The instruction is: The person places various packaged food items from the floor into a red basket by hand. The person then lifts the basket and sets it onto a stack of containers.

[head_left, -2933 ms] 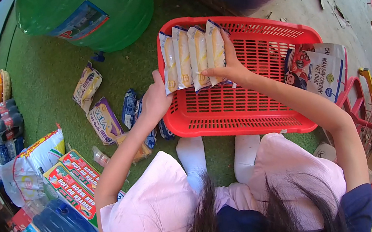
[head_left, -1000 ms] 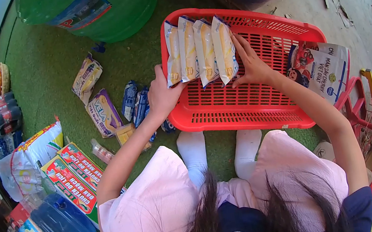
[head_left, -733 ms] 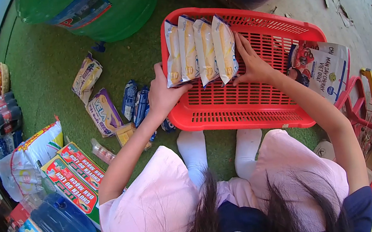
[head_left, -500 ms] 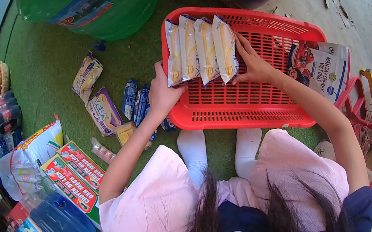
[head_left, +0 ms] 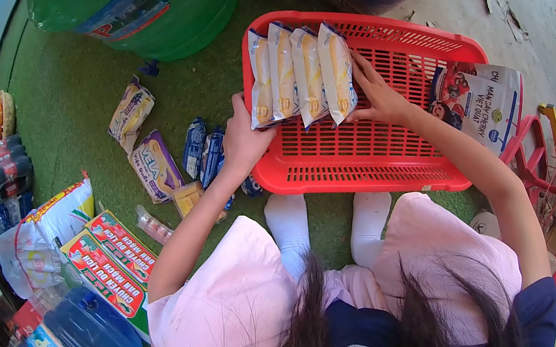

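Several white and yellow packets [head_left: 308, 74] stand side by side at the left end of a red plastic basket [head_left: 369, 191]. My left hand [head_left: 246, 134] is at the basket's left rim, its thumb against the lower end of the leftmost packets; its other fingers are partly hidden. On the other side, my right hand [head_left: 379, 94] has its fingers spread beside the rightmost packet, thumb near that packet's lower corner. Most of the basket's slotted bottom shows to the right of the packets.
Purple-and-yellow packets [head_left: 155, 166] and dark blue packets [head_left: 194, 147] lie on green matting left of the basket. A green bottle [head_left: 186, 20] stands behind them. At left are a blue bottle [head_left: 103, 335] and red boxes [head_left: 113, 263]; a printed bag [head_left: 490, 101] lies right.
Since the earliest frame, my right hand has let go of the packets' tops and moved to their right side. The basket has shifted slightly up and right; the packets stand less tightly together.
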The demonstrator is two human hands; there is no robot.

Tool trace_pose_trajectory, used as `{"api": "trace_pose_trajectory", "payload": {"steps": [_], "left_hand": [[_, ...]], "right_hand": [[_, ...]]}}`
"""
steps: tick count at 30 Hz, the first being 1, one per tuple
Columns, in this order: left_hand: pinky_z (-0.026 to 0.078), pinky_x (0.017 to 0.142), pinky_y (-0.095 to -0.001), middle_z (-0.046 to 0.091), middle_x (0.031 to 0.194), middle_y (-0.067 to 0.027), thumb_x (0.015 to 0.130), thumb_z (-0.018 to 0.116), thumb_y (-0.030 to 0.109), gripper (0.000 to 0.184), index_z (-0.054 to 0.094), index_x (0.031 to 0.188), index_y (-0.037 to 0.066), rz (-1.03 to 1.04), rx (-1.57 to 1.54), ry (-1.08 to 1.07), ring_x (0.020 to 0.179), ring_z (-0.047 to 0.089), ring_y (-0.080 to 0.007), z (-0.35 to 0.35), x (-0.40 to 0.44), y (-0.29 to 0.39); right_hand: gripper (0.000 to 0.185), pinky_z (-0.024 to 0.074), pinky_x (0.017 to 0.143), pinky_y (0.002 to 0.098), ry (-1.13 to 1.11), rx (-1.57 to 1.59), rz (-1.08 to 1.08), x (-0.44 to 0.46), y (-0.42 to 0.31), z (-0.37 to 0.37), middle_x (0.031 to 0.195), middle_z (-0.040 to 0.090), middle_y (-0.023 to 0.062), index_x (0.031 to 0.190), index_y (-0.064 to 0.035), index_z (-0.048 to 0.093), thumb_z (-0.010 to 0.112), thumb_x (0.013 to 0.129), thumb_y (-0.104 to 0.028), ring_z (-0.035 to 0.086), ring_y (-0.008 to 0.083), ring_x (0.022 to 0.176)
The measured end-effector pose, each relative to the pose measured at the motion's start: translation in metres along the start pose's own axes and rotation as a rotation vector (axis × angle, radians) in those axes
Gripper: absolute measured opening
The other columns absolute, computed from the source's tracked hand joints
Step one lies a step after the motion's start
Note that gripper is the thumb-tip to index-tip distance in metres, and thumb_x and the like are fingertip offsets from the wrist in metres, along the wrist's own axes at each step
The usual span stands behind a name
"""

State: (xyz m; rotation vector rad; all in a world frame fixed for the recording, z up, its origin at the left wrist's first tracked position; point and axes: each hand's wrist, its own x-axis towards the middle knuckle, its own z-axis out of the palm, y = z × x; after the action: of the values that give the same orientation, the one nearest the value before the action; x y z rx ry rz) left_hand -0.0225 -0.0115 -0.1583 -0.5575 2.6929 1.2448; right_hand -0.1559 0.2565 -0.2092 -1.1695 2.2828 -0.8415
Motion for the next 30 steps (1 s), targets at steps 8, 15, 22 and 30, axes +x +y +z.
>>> {"api": "trace_pose_trajectory", "payload": {"steps": [8,15,22,30], "left_hand": [[0.045,0.072,-0.0246,0.058,0.094,-0.0075,0.064,0.081,0.028,0.062,0.052,0.110,0.001,-0.092,-0.116,-0.406,0.083,0.054,-0.0104,-0.086,0.025,-0.054],[0.042,0.090,-0.0369,0.056,0.110,-0.0180,0.060,0.077,0.043,0.070,0.054,0.116,0.006,-0.017,0.831,0.338,0.101,0.055,-0.0288,-0.191,0.039,-0.147],[0.027,0.106,-0.0405,0.029,0.142,-0.0205,0.056,0.071,0.057,0.107,0.026,0.141,0.010,-0.489,-0.083,0.218,0.134,0.022,-0.0349,-0.221,0.067,-0.258],[0.020,0.109,-0.0476,0.026,0.143,-0.0202,0.044,0.075,0.064,0.123,0.025,0.141,0.006,-0.747,0.808,-0.078,0.130,0.032,-0.0311,-0.222,0.064,-0.166]], "right_hand": [[0.117,0.0182,0.111,0.0402,-0.001,-0.017,0.004,0.002,-0.005,-0.003,0.147,0.004,0.0221,0.141,0.0018,0.007,0.075,0.061,-0.049,0.010,0.0362,0.136],[0.114,0.0193,0.111,0.0403,-0.032,-0.059,0.032,0.002,-0.008,-0.005,0.147,0.005,0.0215,0.142,0.0011,0.007,0.074,0.063,-0.048,0.010,0.0360,0.136],[0.113,0.0200,0.110,0.0398,-0.083,-0.083,0.039,0.000,-0.011,-0.012,0.147,0.007,0.0217,0.141,0.0015,0.009,0.074,0.064,-0.046,0.013,0.0357,0.136],[0.113,0.0222,0.109,0.0399,-0.108,-0.140,0.020,-0.010,-0.006,-0.009,0.146,0.010,0.0215,0.141,0.0021,0.012,0.075,0.062,-0.048,0.015,0.0361,0.135]]}}
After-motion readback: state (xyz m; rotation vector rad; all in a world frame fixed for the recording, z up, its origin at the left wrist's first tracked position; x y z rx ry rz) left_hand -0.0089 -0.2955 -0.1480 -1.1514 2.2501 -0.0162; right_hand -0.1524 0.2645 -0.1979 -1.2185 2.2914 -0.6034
